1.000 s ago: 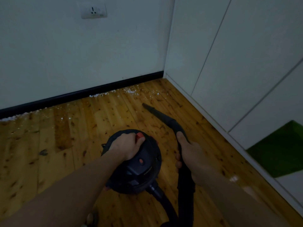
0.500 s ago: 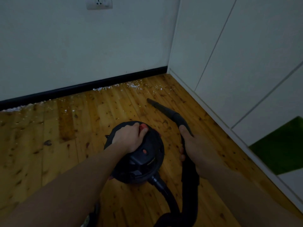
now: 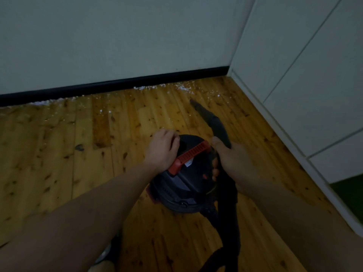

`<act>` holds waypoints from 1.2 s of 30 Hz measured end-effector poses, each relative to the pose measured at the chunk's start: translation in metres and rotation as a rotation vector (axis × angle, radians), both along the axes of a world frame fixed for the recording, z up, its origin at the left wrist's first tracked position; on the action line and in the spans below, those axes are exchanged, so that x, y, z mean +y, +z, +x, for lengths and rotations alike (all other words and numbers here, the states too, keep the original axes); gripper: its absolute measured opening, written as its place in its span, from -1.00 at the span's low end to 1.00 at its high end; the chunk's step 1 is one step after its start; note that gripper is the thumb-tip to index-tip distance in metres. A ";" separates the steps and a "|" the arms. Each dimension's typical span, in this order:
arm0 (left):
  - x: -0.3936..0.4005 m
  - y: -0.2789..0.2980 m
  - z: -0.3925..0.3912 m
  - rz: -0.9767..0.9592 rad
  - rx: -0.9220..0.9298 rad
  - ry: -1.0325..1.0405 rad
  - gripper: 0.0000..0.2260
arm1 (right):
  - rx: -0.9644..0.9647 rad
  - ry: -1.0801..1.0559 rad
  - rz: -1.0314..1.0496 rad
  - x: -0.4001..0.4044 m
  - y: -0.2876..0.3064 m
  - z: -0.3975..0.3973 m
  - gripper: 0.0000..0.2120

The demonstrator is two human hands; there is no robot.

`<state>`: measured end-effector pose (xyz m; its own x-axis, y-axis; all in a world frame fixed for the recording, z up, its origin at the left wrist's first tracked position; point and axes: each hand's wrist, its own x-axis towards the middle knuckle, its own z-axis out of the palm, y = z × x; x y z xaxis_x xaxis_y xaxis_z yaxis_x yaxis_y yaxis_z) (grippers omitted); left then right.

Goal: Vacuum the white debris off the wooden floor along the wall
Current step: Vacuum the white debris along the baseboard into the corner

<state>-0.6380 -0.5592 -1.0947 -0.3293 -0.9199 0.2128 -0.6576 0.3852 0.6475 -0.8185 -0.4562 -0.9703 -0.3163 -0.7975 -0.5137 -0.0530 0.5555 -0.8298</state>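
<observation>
Left hand [image 3: 162, 149] slid off the vacuum's [image 3: 186, 177] red handle [image 3: 191, 155].

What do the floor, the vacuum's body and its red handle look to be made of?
Floor: varnished pine-like wood, going by the knots, plank seams and a slight sheen. Vacuum body: likely matte black moulded plastic. Red handle: probably ribbed plastic, given its grooved top.
</observation>
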 end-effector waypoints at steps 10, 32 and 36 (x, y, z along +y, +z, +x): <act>-0.018 -0.043 0.067 0.129 -0.063 0.079 -0.86 | 0.170 0.199 -0.057 -0.031 -0.014 0.037 -0.73; -0.065 -0.172 0.056 0.538 0.006 0.030 -0.48 | 0.230 0.183 -0.100 -0.049 -0.046 0.039 -0.73; -0.075 -0.164 0.048 0.547 0.052 0.055 -0.86 | 0.202 0.192 -0.112 -0.050 -0.047 0.039 -0.78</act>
<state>-0.5899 -0.6339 -1.2587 -0.2799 -0.9165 -0.2860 -0.6287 -0.0502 0.7760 -0.7799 -0.5059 -1.0173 -0.2413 -0.9007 -0.3612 -0.3183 0.4251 -0.8473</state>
